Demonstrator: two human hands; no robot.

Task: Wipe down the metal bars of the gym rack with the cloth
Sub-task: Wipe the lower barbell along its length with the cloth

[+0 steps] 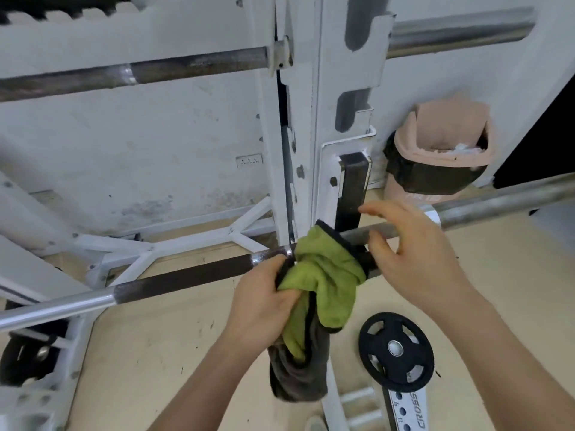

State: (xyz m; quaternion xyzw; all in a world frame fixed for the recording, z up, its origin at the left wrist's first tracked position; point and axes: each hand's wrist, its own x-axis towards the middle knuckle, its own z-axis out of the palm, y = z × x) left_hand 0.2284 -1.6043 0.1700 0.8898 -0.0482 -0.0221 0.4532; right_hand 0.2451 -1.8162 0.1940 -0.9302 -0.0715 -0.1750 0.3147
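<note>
green cloth [326, 275] with a dark underside hangs over the bar [186, 278], bunched where the bar crosses the white upright [342, 73]. left hand [264, 303] grips the cloth at the bar, fingers curled into its folds. right hand [413, 253] arches over the bar just beside the cloth, fingers spread, holding nothing. below the bar a black plate [395, 348] lies on the floor [174, 353].

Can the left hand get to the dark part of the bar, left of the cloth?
Probably yes. The left hand grips the cloth on the bar, right beside the dark part, and nothing covers it.
</note>
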